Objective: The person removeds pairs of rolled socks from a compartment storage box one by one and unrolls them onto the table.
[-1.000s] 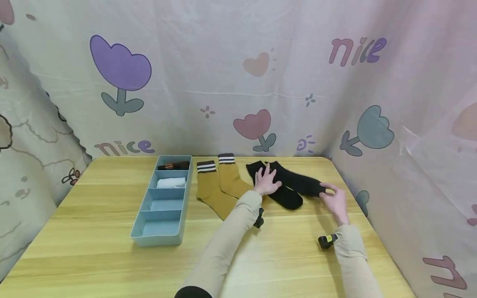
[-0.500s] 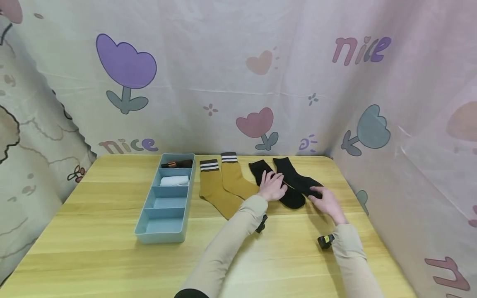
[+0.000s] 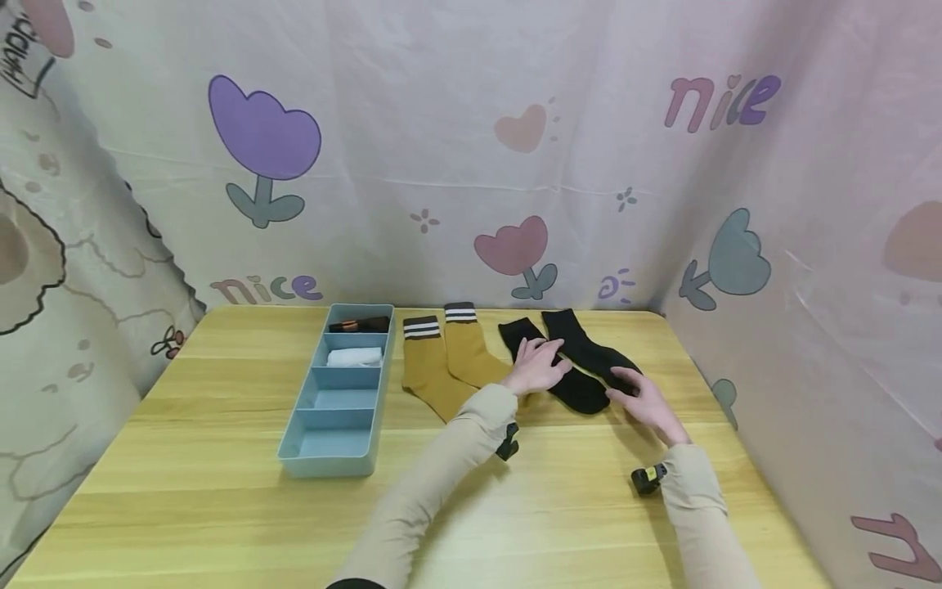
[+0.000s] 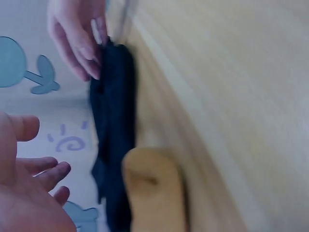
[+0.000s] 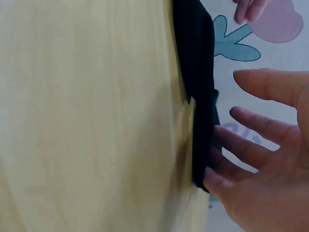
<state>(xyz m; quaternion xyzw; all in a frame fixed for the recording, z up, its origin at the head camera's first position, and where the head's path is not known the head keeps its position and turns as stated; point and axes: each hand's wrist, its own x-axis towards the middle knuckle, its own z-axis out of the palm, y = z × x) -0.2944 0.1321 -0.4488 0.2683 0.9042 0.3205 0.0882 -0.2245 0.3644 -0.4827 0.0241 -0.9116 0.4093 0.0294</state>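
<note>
Two black socks lie side by side at the back right of the table: the left one point(image 3: 581, 394) and the right one point(image 3: 589, 350). My left hand point(image 3: 537, 370) is over the left black sock, fingers loosely extended; the left wrist view shows them apart from the cloth. Beside the toe of the right sock is my right hand point(image 3: 644, 404), its relaxed fingers point(image 5: 246, 145) touching or almost touching the sock's end. A pair of mustard socks with striped cuffs, one at the left point(image 3: 430, 372) and one nearer the black pair point(image 3: 468, 352), lies flat, partly hidden by my left forearm.
A blue divided tray point(image 3: 331, 466) stands left of the socks. Its back compartment contains a dark brown bundle with orange marks point(image 3: 361, 325), and the one before it a white folded bundle point(image 3: 355, 357). Patterned curtains point(image 3: 412, 164) border the wooden table point(image 3: 221, 507).
My right hand has released the right black sock's toe and shifted slightly left; that sock now lies bent. My left hand has drawn its spread fingers together and uncovered the right sock's cuff.
</note>
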